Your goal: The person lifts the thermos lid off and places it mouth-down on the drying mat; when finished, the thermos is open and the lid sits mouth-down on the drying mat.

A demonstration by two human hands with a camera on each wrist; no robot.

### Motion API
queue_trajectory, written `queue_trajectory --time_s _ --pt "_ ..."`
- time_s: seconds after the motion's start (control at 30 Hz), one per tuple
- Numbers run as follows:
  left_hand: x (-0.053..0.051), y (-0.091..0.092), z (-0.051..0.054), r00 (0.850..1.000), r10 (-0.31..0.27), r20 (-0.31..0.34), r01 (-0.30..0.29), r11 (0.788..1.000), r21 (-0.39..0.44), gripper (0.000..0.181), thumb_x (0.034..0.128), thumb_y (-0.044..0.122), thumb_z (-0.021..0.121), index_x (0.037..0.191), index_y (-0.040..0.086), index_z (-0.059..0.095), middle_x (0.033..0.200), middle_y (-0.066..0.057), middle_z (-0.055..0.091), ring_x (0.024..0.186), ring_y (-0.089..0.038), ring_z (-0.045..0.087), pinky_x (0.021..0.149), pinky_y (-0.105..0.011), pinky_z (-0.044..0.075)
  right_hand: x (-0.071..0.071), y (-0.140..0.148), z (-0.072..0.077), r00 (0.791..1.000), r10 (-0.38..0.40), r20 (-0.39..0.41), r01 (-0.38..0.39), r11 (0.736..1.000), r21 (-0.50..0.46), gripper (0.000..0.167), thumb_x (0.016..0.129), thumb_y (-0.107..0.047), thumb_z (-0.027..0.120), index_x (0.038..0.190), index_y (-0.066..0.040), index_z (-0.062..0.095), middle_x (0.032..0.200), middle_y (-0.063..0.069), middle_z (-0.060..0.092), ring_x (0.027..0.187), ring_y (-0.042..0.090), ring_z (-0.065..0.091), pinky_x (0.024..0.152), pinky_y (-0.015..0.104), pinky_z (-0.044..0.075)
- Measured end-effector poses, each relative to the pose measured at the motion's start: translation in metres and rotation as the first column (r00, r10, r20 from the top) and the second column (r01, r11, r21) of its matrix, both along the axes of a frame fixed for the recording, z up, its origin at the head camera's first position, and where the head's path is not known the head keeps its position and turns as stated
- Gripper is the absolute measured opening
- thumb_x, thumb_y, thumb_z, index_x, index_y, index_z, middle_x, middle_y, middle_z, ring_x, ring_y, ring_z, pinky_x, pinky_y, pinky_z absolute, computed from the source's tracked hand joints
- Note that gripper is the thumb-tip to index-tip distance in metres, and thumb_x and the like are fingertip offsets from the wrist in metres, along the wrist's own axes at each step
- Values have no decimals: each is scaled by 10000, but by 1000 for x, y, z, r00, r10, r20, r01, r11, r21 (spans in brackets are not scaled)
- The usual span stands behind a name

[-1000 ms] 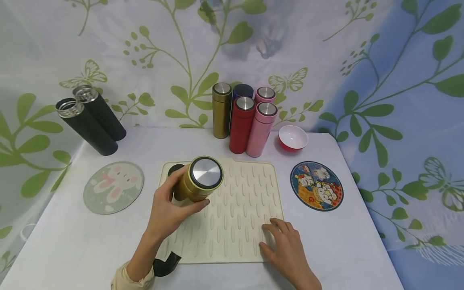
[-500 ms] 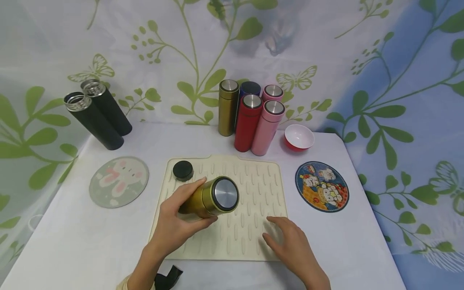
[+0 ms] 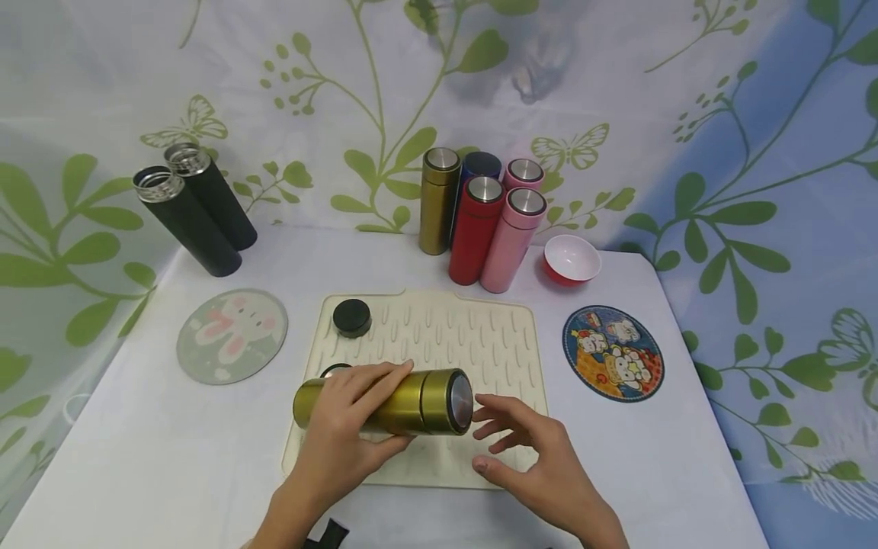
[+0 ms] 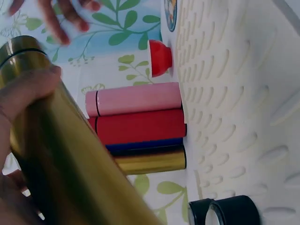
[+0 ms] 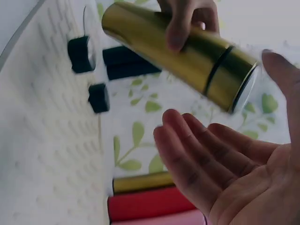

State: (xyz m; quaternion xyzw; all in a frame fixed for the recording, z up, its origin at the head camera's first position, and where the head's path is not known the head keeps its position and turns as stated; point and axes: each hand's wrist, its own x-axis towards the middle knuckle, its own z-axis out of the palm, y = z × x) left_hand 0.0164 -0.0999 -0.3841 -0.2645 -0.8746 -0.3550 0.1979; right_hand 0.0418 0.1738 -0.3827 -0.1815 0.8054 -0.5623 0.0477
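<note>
My left hand [image 3: 350, 427] grips the body of a gold thermos bottle [image 3: 405, 402] above the cream ridged mat [image 3: 494, 343]. The bottle is tilted almost level, its steel-topped lid pointing right. Just off that lid, my right hand [image 3: 535, 457] is held with its fingers apart and loosely bent, holding nothing. In the right wrist view its palm [image 5: 248, 178] faces the bottle without touching it. A black cap [image 3: 352, 317] sits on the mat's upper left. A second black cap [image 5: 80, 54] is mostly hidden behind the bottle in the head view.
Behind the mat stand thermos bottles in gold [image 3: 439, 206], blue, red [image 3: 473, 236] and pink [image 3: 511, 244], beside a red-and-white bowl [image 3: 572, 259]. Two lidless black bottles [image 3: 192, 221] stand at back left. Round coasters lie left [image 3: 233, 335] and right [image 3: 613, 354] of the mat.
The gold bottle has swung from lid facing up at me to nearly level, lid to the right. My right hand has moved in to the lid end. The second black cap now shows.
</note>
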Motion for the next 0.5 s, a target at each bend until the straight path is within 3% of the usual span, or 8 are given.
queue_trajectory --time_s 0.13,0.37,0.5 --pt "6 5 0 996 20 -92 -27 997 -76 883 594 235 939 1406 226 595 1234 -7 634 1099 -253 574 901 -473 429 -1 -10 7 999 36 6 -35 998 -58 615 866 -123 785 1415 -226 526 1122 8 686 873 183 694 644 350 588" --pt "12 11 -6 993 38 -108 -51 991 -125 879 573 222 945 1386 218 612 1205 -45 649 1094 -260 572 929 -493 420 -7 -29 14 994 -51 92 49 998 25 458 913 -253 743 1333 -266 561 902 1 673 675 149 648 500 330 551" --pt "12 11 -9 993 45 -107 -57 991 -119 865 567 214 947 1371 206 625 1208 -35 648 1096 -256 568 925 -488 417 -10 -35 16 990 -97 99 88 992 92 387 902 -348 752 1250 -282 597 859 -41 671 645 140 628 496 321 530"
